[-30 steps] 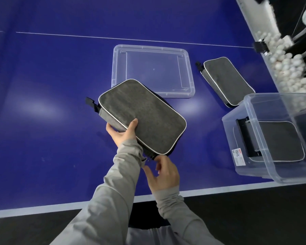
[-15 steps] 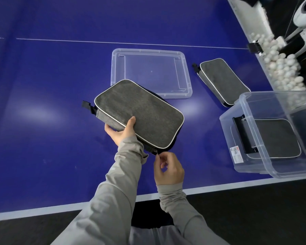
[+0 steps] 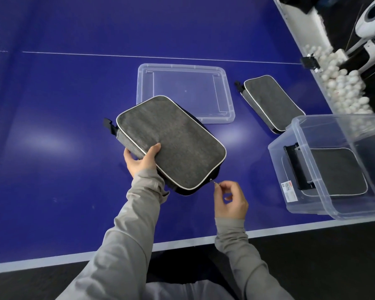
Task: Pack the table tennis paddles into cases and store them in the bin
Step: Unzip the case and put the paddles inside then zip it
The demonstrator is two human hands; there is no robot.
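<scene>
A grey paddle case [image 3: 173, 144] with white piping is tilted above the blue table. My left hand [image 3: 140, 161] grips its near left edge, thumb on top. My right hand [image 3: 231, 200] pinches the small metal zipper pull [image 3: 213, 181] at the case's near right corner. A second grey case [image 3: 271, 102] lies flat on the table further right. A third case [image 3: 333, 172] lies inside the clear plastic bin [image 3: 294, 131] at the right. No paddle is visible.
The bin's clear lid [image 3: 182, 70] lies flat behind the held case. A trough of white balls [image 3: 342, 83] runs along the table's right edge beside a white machine [image 3: 370, 16]. The table's white front edge [image 3: 52, 259] is close to my body.
My right hand moved from under the case's near edge rightward to its near right corner and took the zipper pull. The left hand kept its grip on the case.
</scene>
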